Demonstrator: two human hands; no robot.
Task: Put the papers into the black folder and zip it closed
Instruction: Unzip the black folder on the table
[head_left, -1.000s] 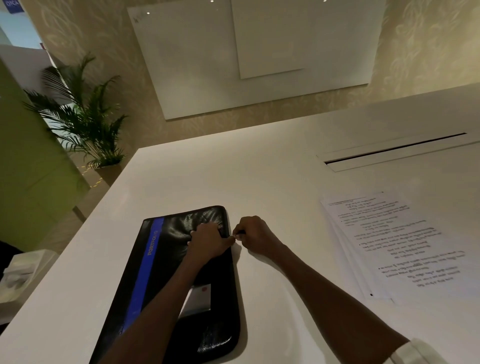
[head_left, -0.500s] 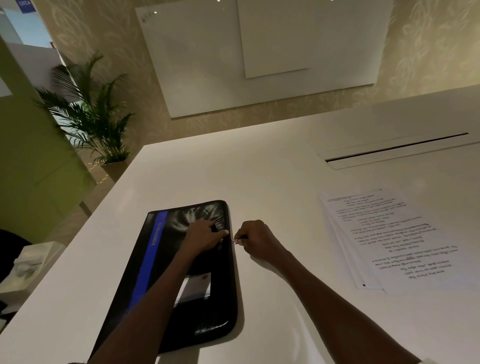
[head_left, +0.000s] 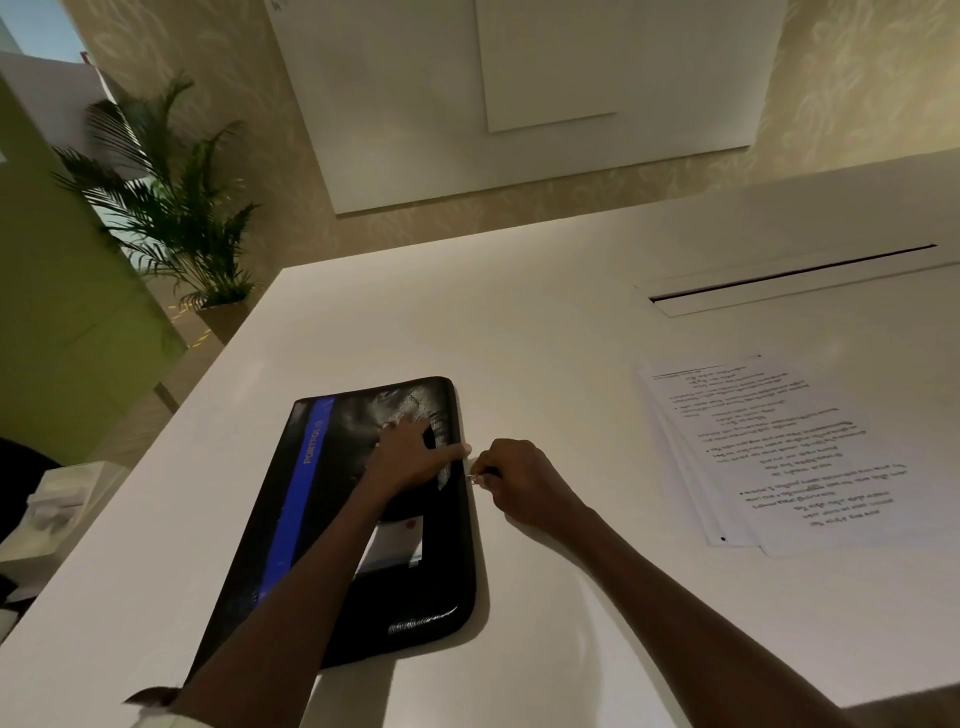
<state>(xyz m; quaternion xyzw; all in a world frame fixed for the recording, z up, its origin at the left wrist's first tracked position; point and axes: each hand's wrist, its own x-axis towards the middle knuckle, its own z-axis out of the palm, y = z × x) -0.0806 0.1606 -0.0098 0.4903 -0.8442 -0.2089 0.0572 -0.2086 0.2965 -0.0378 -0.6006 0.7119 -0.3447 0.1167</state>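
The black folder (head_left: 332, 519), with a blue stripe and a white label, lies flat and closed on the white table (head_left: 545, 364). My left hand (head_left: 410, 457) rests on its upper right part, fingers spread, thumb at the right edge. My right hand (head_left: 519, 480) sits just beside that edge and pinches the small metal zipper pull (head_left: 474, 477). A stack of printed papers (head_left: 779, 452) lies on the table well to the right, apart from both hands.
A long cable slot (head_left: 789, 278) is set into the table at the back right. A potted palm (head_left: 176, 208) stands on the floor beyond the table's left corner. A whiteboard (head_left: 519, 93) hangs on the far wall. The table's left edge runs close to the folder.
My right hand with the zipper pull has slid a little toward me along the folder's right edge. My left hand has opened flatter on the cover. The view shifted slightly.
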